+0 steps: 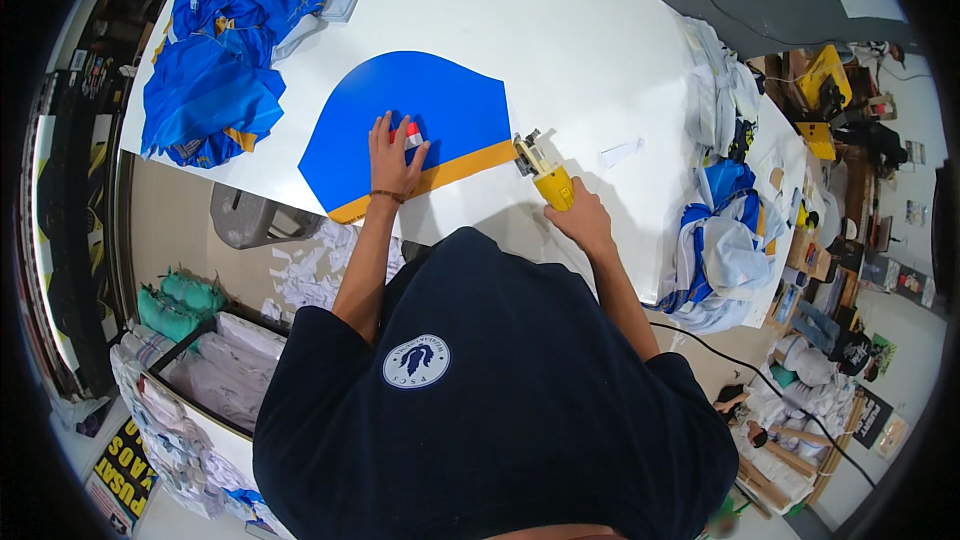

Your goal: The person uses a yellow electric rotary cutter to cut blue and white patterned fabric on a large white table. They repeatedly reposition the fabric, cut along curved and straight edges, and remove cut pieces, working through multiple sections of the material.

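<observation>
A blue fabric panel with an orange band along its lower edge lies on the white table. My left hand rests on it with fingers spread, around a small red-and-white block; I cannot tell whether they touch it. My right hand grips a yellow handheld electric cutting tool, its metal head at the right end of the orange band.
Piled blue, orange and white fabrics lie at back left; more heaps line the right side. A grey stool, white scraps and a bin of white material are below left. A black cable runs at right.
</observation>
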Tool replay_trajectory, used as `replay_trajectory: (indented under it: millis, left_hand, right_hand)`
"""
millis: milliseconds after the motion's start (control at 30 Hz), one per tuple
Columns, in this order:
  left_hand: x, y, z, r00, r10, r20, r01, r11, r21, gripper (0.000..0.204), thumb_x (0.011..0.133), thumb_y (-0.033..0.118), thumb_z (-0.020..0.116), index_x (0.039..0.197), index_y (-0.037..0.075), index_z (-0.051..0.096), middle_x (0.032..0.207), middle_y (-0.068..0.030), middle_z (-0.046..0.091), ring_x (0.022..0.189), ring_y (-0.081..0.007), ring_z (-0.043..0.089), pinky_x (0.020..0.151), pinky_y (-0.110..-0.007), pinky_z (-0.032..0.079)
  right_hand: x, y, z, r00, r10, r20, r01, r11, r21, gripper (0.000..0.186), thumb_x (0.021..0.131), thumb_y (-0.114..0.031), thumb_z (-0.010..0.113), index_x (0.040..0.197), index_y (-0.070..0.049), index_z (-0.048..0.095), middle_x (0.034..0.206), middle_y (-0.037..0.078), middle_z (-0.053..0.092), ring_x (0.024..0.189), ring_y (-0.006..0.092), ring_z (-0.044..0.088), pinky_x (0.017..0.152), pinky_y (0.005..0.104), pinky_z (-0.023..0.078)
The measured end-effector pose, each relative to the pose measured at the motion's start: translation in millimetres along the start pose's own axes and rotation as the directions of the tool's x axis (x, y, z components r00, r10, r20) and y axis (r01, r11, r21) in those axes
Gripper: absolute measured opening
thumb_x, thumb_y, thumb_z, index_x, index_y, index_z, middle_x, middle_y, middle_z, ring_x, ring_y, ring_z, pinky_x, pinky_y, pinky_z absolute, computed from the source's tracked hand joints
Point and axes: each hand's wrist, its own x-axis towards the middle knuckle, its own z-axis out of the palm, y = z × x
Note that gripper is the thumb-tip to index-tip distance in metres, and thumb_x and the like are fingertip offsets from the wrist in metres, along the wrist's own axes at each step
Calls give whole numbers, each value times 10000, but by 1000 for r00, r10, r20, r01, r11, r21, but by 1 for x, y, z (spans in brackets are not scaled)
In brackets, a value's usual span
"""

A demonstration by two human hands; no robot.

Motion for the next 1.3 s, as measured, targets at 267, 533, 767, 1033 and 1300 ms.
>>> replay_trajectory:
  millis: [267, 533, 767, 1033, 1300]
  left_hand:
    - [0, -2, -2, 1000, -9, 5, 9, 1000, 1, 616, 946, 394, 702, 1449, 70, 556, 1577, -254, 374, 1473, -465, 313, 1220, -563, 251]
    - [-3, -7, -1, 1000, 18, 3, -18, 999, 38, 626, 940, 401, 701, 1458, 84, 549, 1589, -258, 354, 1480, -464, 301, 1224, -581, 231]
    - [-4, -3, -2, 1000, -8, 24, 7, 998, 60, 618, 943, 433, 682, 1462, 124, 550, 1601, -253, 337, 1494, -444, 294, 1242, -576, 203]
    - [-5, 0, -5, 999, -18, 46, 15, 997, 77, 618, 951, 450, 664, 1466, 128, 549, 1608, -251, 326, 1500, -444, 283, 1245, -572, 198]
    - [-1, 0, -4, 1000, 7, -25, -7, 1000, 7, 661, 922, 426, 701, 1475, 106, 531, 1541, -232, 422, 1419, -432, 382, 1201, -570, 259]
  right_hand:
    - [4, -17, 0, 999, 10, -32, -9, 999, 32, 595, 773, -441, 711, 1218, -84, 544, 1050, 258, 713, 1009, 462, 699, 862, 545, 557]
    - [9, -35, -1, 997, 52, -61, -47, 994, 94, 590, 764, -411, 729, 1201, -55, 552, 1045, 259, 718, 1004, 465, 700, 868, 546, 555]
    - [29, -55, -9, 991, 83, -104, -76, 994, 76, 600, 753, -403, 751, 1194, -39, 569, 1039, 250, 721, 1005, 451, 702, 873, 526, 558]
    - [69, -77, -22, 989, 80, -126, -74, 996, 55, 663, 751, -451, 750, 1241, -39, 574, 1120, 234, 713, 1067, 408, 696, 903, 513, 557]
    - [127, -73, -18, 973, -34, -229, 78, 979, 187, 660, 742, -442, 793, 1240, -38, 634, 1135, 218, 727, 1081, 412, 692, 906, 491, 553]
